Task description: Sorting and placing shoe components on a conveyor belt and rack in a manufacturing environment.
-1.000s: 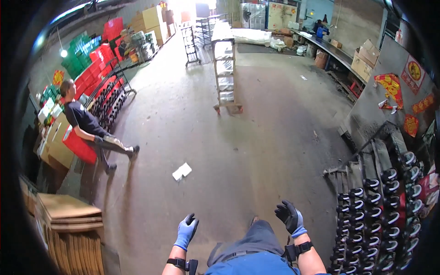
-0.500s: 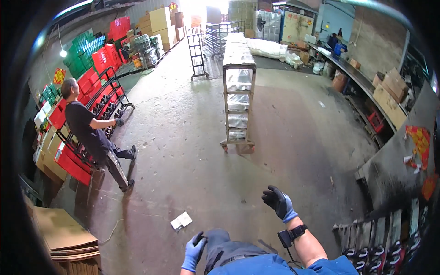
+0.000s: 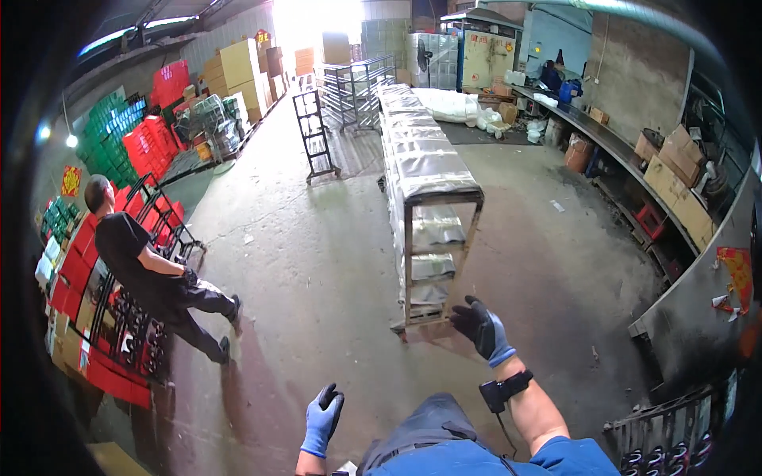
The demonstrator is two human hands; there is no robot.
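My right hand (image 3: 482,332), in a blue glove with black palm and fingertips, reaches forward with its fingers apart and nothing in them. It is nearest to a tall wheeled rack (image 3: 444,190), whose tiers are covered in silver wrapping, but a gap seems to lie between them. Around my right wrist is a black strapped device (image 3: 506,389) with a cable. Lower down, my left hand (image 3: 323,418) wears the same kind of glove. Its fingers are stretched out, it holds nothing, and floor lies beneath it.
At the left a person (image 3: 143,270) in dark clothes walks beside a black wheeled rack (image 3: 171,218) and red crates (image 3: 75,266). Farther off stand a narrow metal rack (image 3: 313,135) and more frames. A long workbench (image 3: 611,131) lines the right; a slatted rack (image 3: 667,424) stands lower right.
I have moved forward, so the silver-wrapped rack looks nearer and larger. My left hand has risen and swung forward. The person at the left has stepped along, arm lowered.
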